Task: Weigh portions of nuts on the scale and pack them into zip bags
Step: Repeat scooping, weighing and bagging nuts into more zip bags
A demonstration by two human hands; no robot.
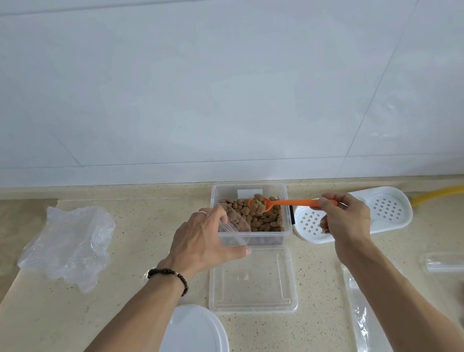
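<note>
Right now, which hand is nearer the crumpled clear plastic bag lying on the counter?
Left. The left hand, gripping a small clear cup, is just right of the crumpled clear plastic bag; the right hand is farther right, beyond the nut container.

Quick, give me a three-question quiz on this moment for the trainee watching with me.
1. True or false: the orange spoon carries nuts above the clear box.
2. Which of the hands grips the small clear cup? A) left hand B) right hand C) neither
3. Fill in: the clear lid lies on the ____, nearer the person than the box.

Key: 1 true. 2 A. 3 counter.
</note>
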